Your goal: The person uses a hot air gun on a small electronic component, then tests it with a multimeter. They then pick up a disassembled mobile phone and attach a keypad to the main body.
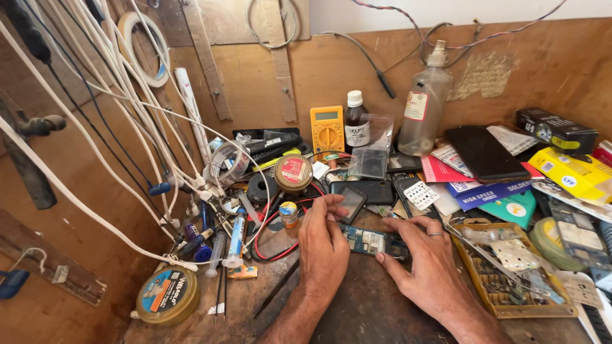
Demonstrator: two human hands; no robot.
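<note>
A small blue-green circuit board, the inside of an opened phone, lies on the wooden bench between my hands. My left hand rests at the board's left end, its fingers curled as if pinching something thin that I cannot make out. My right hand, with a ring on one finger, lies flat at the board's right end and presses its fingertips against the edge. A dark phone lies just behind my left hand.
White and dark cables hang at the left. A yellow multimeter, brown bottle and clear bottle stand at the back. A parts tray sits right, a round tin front left, a syringe nearby.
</note>
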